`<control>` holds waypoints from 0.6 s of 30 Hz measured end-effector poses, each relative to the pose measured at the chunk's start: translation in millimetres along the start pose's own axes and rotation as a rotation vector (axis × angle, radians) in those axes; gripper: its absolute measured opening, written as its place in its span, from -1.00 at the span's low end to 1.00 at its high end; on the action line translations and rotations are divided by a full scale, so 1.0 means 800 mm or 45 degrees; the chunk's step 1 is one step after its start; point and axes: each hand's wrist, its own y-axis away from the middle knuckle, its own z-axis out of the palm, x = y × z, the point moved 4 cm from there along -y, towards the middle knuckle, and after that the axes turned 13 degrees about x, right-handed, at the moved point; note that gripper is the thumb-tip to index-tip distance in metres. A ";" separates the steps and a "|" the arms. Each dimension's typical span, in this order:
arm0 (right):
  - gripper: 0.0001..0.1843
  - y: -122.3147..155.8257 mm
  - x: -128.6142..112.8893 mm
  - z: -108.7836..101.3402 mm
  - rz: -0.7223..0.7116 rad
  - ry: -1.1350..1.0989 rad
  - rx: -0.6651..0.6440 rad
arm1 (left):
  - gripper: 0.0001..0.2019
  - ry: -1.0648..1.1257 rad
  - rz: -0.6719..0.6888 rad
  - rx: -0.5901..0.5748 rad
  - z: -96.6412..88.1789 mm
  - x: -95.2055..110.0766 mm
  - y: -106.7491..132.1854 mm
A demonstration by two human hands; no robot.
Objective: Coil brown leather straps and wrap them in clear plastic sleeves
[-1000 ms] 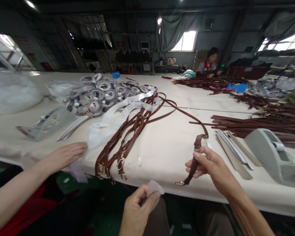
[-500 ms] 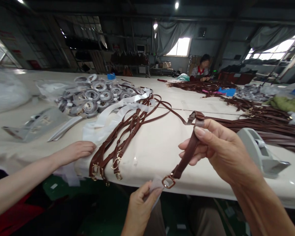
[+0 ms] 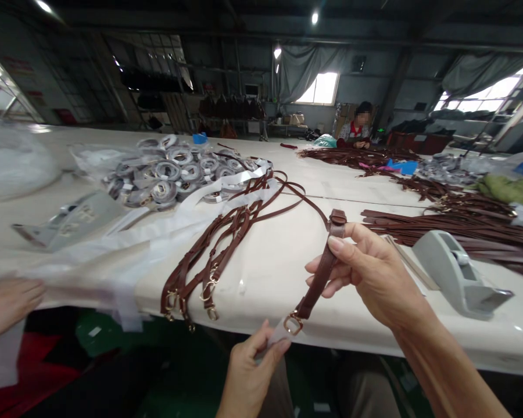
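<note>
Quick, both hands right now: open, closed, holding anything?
Left hand: closed, pinching a small translucent wrap at the strap's metal ring.
Right hand: closed, holding the brown strap just below its loop.

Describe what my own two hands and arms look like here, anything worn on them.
Both hands are bare: no gloves, rings or watch show. The right hand leads to a forearm uncovered down to the picture's edge, with no sleeve in view. The left hand shows only to the wrist, also uncovered. Fingernails look short and unpainted.
</note>
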 end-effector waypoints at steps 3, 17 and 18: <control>-0.70 0.004 0.012 0.002 0.014 -0.001 -0.036 | -0.69 -0.062 0.034 -0.025 -0.001 -0.002 0.001; -0.74 0.020 0.047 0.014 -0.024 0.067 0.021 | -0.70 -0.054 -0.030 0.003 -0.004 0.009 0.012; -0.75 0.021 0.050 0.014 -0.041 0.064 0.029 | -0.70 -0.048 -0.033 0.017 -0.005 0.009 0.011</control>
